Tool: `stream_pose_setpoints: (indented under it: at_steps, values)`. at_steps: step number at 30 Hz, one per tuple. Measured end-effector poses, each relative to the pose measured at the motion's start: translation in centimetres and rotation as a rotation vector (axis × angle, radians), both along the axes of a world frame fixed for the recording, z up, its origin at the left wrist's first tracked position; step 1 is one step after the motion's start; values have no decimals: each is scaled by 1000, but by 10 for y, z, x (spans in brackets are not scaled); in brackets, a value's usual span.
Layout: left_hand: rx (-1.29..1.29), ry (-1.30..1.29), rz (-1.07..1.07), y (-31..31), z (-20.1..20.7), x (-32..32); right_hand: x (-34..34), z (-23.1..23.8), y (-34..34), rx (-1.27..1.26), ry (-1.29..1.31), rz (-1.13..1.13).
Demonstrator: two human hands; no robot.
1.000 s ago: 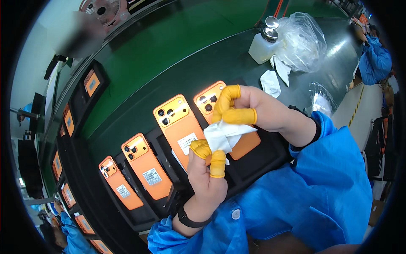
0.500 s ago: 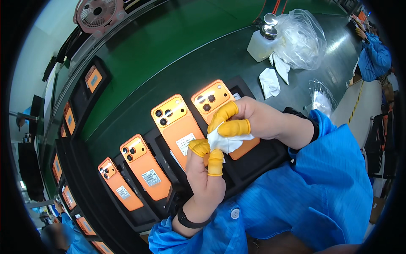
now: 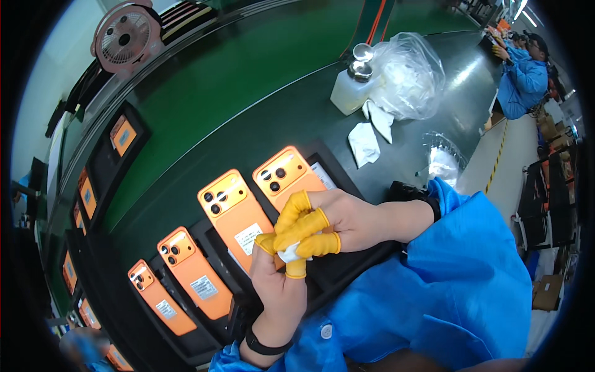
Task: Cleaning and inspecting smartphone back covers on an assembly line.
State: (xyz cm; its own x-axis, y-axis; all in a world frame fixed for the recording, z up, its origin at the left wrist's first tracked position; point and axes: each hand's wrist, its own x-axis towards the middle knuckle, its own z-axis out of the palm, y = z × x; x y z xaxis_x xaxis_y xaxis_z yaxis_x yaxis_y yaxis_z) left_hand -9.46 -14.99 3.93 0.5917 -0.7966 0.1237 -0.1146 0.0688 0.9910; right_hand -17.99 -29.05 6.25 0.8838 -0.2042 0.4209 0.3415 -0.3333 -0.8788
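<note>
My two hands meet over the phones, with yellow finger cots on several fingers. A small crumpled white wipe (image 3: 289, 253) is bunched between them, mostly covered by the fingers. My right hand (image 3: 334, 220) pinches it from above, while my left hand (image 3: 279, 288) closes on it from below. Under the hands lie orange phones with their camera sides up: a large phone (image 3: 232, 208) by my left fingers and another phone (image 3: 288, 180) beyond my right fingers. Farther left are a third phone (image 3: 198, 273) and a smaller phone (image 3: 161, 297). Stickers show on three of them.
The phones lie in a black tray (image 3: 338, 279) on a green bench (image 3: 248, 118). At the back stand a liquid bottle (image 3: 350, 93), a clear plastic bag (image 3: 409, 74) and loose wipes (image 3: 364, 144). More trayed phones (image 3: 123, 136) line the left; a co-worker (image 3: 524, 77) is at far right.
The wipe has been gathered into a smaller bunch as my right fingers folded over toward the left ones. The whole view has shifted, so the bench things appear farther left and lower.
</note>
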Motion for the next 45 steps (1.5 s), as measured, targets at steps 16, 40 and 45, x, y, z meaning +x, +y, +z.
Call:
stream_pose_setpoints:
  at_steps: [16, 40, 45]
  values:
    - [361, -1134, -247, -10, 1, -9, -38, 17, -179, -941, 365, -1192]
    - [713, -1138, -316, -22, 5, -8, 45, -31, -68, -926, 191, -420]
    - [703, -1153, -308, -24, 3, -11, 45, -27, -74, -745, 47, -571]
